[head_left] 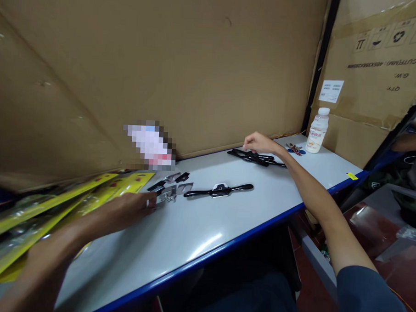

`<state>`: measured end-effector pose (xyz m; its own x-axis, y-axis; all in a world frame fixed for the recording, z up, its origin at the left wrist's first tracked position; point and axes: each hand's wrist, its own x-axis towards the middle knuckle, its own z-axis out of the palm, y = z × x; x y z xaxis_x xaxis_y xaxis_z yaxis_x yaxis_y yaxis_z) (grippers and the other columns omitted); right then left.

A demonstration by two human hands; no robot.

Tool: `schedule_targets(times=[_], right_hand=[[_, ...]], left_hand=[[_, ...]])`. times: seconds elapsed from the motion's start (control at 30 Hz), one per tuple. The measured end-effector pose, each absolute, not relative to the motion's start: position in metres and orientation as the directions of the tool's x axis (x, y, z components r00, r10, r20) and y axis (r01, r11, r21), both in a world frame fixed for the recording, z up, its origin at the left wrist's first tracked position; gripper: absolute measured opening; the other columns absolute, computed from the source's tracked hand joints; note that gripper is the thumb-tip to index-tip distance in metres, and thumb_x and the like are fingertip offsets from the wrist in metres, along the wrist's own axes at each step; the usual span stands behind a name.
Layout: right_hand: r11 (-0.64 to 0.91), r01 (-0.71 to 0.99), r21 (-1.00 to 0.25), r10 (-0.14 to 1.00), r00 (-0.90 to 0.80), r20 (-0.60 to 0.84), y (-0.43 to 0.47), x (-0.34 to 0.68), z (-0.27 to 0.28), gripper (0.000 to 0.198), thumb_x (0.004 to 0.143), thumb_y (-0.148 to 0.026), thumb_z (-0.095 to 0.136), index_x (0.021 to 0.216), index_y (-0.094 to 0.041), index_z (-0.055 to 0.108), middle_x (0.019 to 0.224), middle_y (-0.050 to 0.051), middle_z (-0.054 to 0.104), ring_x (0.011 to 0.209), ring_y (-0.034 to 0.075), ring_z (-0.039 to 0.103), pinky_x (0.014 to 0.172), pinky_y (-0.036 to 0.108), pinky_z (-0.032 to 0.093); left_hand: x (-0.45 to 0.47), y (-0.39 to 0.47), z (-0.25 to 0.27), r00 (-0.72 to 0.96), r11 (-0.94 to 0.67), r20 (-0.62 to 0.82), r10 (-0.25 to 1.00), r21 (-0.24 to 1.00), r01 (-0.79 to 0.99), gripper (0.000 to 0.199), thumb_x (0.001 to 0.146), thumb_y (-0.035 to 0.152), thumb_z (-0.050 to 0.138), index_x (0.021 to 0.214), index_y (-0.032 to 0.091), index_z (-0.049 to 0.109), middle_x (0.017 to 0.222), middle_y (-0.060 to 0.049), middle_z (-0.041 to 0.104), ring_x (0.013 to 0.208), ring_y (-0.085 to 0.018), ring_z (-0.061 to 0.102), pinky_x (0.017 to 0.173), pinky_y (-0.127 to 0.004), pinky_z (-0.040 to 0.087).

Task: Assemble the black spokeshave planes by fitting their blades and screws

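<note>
A black spokeshave point(220, 190) with a bright blade plate lies on the grey-white bench top point(205, 225), between my hands. At the left, my left hand point(137, 207) reaches low over a loose group of small metal blades and black cap pieces point(172, 187). Its fingers are drawn together at the edge of the group, and their tips are partly hidden. Farther back, my right hand point(258, 143) hovers at several black spokeshave bodies point(254, 157) lying in a pile. The fingers there are curled; whatever they may pinch does not show.
Yellow-backed blister packs point(99, 192) are stacked at the left. A pixelated pale item point(151, 144) leans on the cardboard wall point(198, 73). At the far right stand a white bottle point(317, 131) and a bunch of keys point(295, 149). Another person's arm point(410, 142) shows beyond.
</note>
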<state>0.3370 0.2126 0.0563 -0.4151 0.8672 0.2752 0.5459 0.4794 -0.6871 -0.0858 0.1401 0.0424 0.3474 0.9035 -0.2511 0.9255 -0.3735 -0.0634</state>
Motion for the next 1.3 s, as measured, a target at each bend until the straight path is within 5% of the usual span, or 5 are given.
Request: schedule_targets(times=[0.7,1.0,1.3], right_hand=[[0.432,0.644,-0.631,0.894,-0.398,0.206,0.198,0.329,0.062,0.019,0.082,-0.028,0.058,0.073,-0.014,0.067,0.052,-0.004,0.055,0.055,0.011,0.049,0.058,0.024,0.031],[0.454,0.669,-0.589,0.883,-0.428,0.194,0.203,0.338,0.058,0.031,0.081,-0.046,0.058,0.078,-0.017,0.067,0.058,-0.001,0.059,0.056,0.014,0.051,0.059,0.027,0.035],[0.493,0.735,-0.466,0.817,-0.575,-0.042,0.165,0.296,0.072,0.029,0.084,-0.048,0.06,0.08,-0.019,0.068,0.068,0.001,0.063,0.061,0.015,0.052,0.059,0.027,0.035]], left_hand=[[-0.096,0.145,0.029,0.405,-0.428,-0.225,0.886,-0.066,0.901,0.019,0.093,0.022,0.046,0.087,0.017,0.064,0.077,-0.003,0.066,0.067,-0.018,0.058,0.061,-0.024,0.033],[-0.08,0.128,0.047,0.428,-0.43,-0.147,0.892,0.021,0.903,0.012,0.08,0.014,0.056,0.081,0.017,0.067,0.076,-0.005,0.066,0.063,-0.015,0.053,0.058,-0.025,0.034],[-0.069,0.116,0.06,0.463,-0.457,0.0,0.886,0.156,0.876,0.009,0.08,0.011,0.056,0.079,0.018,0.062,0.069,-0.002,0.058,0.056,-0.013,0.043,0.054,-0.027,0.026]])
